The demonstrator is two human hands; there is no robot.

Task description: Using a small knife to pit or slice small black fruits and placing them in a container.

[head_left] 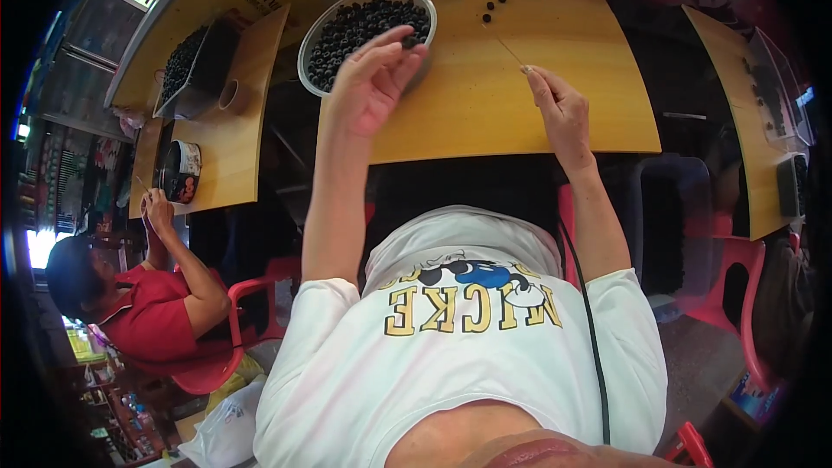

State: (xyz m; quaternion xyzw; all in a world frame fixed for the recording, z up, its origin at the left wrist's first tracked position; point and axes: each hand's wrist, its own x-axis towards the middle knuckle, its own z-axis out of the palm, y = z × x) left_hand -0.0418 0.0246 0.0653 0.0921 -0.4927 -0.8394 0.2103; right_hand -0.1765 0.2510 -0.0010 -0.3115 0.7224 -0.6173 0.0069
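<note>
Dark beads fill the clear bowl just beyond the loosely spread left hand, while the right hand pinches a thin stick whose free end could waver, so a bead might miss it and roll away.

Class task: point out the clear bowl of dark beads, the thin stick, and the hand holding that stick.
Clear bowl (314, 42), head view, left rim.
Thin stick (510, 51), head view, mid-shaft.
Right hand (562, 113), head view, back of hand.
</note>
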